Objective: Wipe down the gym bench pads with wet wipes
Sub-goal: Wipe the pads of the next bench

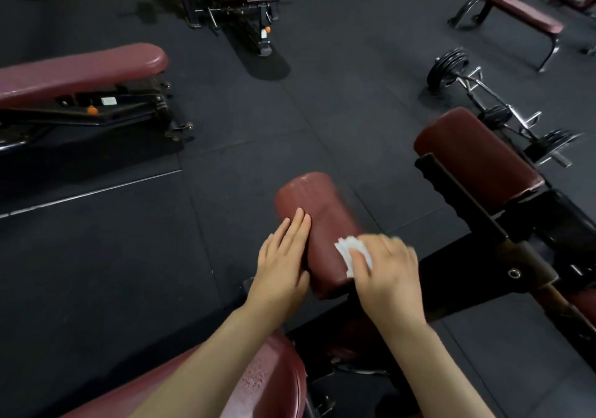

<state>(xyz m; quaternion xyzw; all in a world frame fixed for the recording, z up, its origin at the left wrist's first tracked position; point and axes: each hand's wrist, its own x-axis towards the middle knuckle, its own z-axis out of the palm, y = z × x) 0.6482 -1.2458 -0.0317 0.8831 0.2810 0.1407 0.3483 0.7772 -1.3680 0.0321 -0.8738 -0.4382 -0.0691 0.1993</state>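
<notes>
The left hand (283,256) is resting flat, fingers straight, along the roller pad's (317,221) left side. The right hand (387,271) is pressing a white wet wipe (350,251) onto the pad's near right side, thumb curling over the wipe.

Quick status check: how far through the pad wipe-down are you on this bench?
Looks done: the seat pad nearest the camera shows wet droplets. In hand: the right hand presses a white wipe on the left roller pad while the left hand steadies it with flat fingers. Left: the right roller pad shows no moisture, so probably untouched.
</notes>
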